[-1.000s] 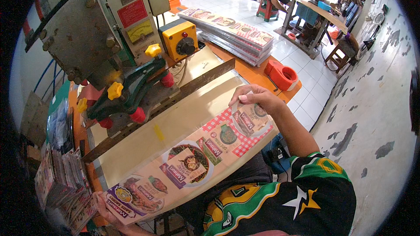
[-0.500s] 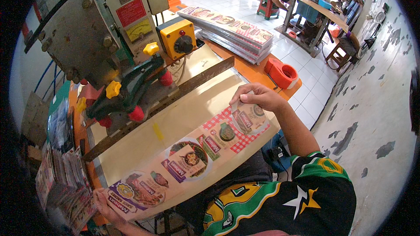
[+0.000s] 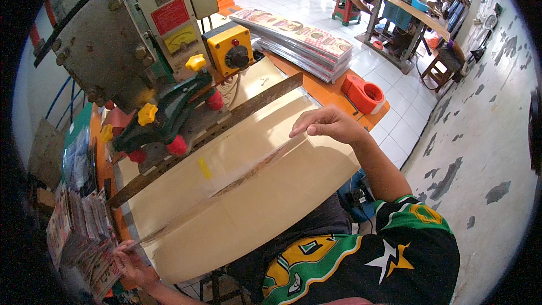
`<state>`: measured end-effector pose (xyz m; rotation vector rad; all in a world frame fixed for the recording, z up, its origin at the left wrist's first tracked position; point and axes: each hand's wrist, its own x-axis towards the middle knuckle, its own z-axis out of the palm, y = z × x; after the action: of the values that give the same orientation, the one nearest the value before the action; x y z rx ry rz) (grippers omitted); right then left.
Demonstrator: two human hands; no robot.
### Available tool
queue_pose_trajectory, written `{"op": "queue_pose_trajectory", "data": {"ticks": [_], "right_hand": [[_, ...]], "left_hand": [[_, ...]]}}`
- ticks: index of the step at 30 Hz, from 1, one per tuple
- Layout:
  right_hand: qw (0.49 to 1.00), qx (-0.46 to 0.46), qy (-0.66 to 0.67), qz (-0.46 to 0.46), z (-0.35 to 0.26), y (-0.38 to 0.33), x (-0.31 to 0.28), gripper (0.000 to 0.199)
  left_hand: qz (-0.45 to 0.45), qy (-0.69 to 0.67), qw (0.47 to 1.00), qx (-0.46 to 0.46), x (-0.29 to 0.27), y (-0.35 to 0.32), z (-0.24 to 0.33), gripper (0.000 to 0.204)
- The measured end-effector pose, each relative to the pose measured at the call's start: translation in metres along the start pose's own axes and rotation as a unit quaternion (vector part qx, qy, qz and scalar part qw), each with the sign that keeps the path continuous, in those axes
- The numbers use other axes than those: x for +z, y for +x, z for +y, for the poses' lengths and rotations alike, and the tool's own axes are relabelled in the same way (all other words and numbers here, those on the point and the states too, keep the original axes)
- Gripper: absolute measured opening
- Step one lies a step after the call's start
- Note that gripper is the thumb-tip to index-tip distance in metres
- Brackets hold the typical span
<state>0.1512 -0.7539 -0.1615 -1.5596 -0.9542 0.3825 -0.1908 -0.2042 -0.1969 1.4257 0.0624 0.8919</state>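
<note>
A long printed plastic sheet [image 3: 257,166] is stretched between my hands, turned nearly edge-on so that only a thin brownish strip of it shows. My left hand [image 3: 133,266] grips its near-left end, the fingers partly blurred. At the other end, my right hand [image 3: 332,125] pinches a corner between thumb and fingers. Under the sheet lies a cream-coloured work surface [image 3: 254,223]. Just beyond it stands a press-like machine with a long metal bar [image 3: 226,130], a dark green bracket [image 3: 175,110] and yellow star knobs [image 3: 147,114].
A yellow control box [image 3: 227,51] with a black dial sits on the machine. Stacked printed sheets [image 3: 299,34] and a red tape dispenser [image 3: 364,95] rest on the orange table. More printed bundles [image 3: 84,231] are at left. Another person sits far back near a wooden table [image 3: 415,14].
The sheet lay face up with its printed pictures showing; now it is tipped nearly edge-on, baring the cream surface. My left hand moved slightly left, and my right hand turned a little.
</note>
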Motion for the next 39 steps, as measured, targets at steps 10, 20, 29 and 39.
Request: {"op": "queue_pose_trajectory", "data": {"ticks": [10, 20, 29, 39], "right_hand": [[0.999, 0.022, 0.041, 0.022, 0.004, 0.002, 0.003, 0.033], [0.995, -0.003, 0.074, 0.068, 0.011, 0.009, 0.014, 0.033], [0.991, 0.014, 0.057, 0.119, 0.013, 0.006, 0.007, 0.029], [0.993, 0.064, 0.080, 0.067, 0.021, -0.008, 0.010, 0.027]], "left_hand": [[0.041, -0.008, 0.998, -0.045, 0.007, -0.008, -0.005, 0.025], [0.069, -0.027, 0.997, -0.032, 0.002, -0.011, -0.020, 0.026], [0.072, -0.046, 0.996, -0.034, -0.002, -0.010, -0.016, 0.024], [0.113, 0.140, 0.983, -0.025, -0.006, -0.025, -0.031, 0.023]]}}
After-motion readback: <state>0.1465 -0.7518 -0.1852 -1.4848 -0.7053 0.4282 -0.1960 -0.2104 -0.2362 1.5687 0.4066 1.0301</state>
